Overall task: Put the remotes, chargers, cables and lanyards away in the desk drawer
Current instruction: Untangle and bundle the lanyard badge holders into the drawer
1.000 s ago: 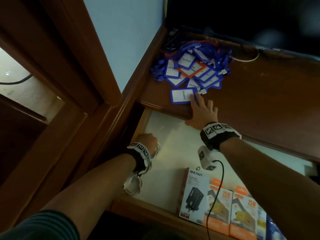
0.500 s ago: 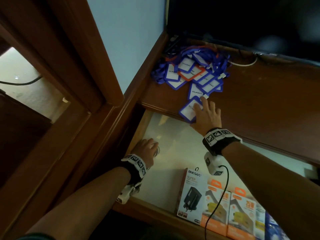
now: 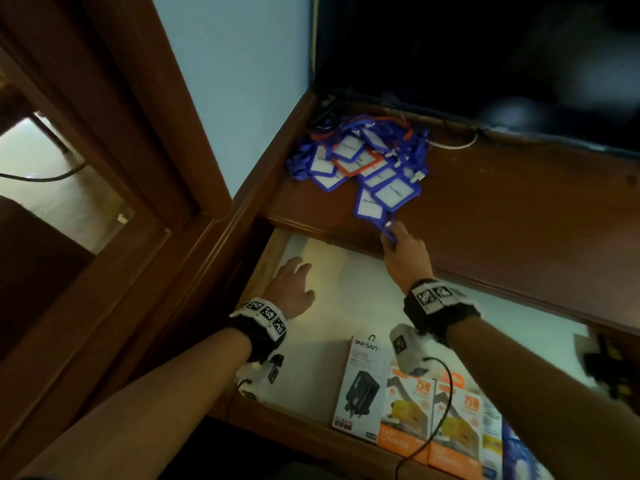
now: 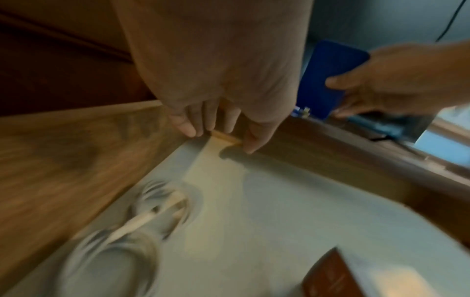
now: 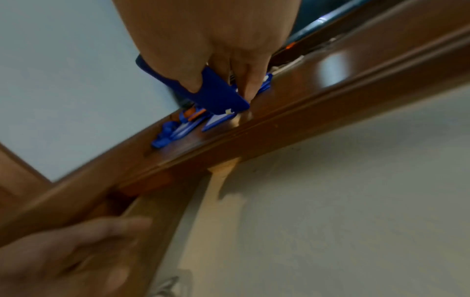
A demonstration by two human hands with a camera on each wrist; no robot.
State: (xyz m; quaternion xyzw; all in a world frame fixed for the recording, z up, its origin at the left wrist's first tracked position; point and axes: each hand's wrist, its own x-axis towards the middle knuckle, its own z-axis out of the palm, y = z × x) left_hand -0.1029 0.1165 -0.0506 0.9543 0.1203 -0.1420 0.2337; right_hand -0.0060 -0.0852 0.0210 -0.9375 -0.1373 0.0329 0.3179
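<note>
With our right hand (image 3: 403, 252) pinching one blue badge (image 5: 203, 88) at the desk (image 3: 519, 216) edge, its lanyards (image 3: 363, 161) piled farther back, we should draw slowly into the drawer (image 3: 346, 306) below, where our left hand (image 3: 291, 289), fingers loosely spread, can catch trailing straps.

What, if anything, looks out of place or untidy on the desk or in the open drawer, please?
The lanyards lie in a tangled heap at the desk's back corner, badge holders overlapping at all angles. The right hand pinches one blue badge holder at the edge. Nothing looks spilled or damaged.
</note>
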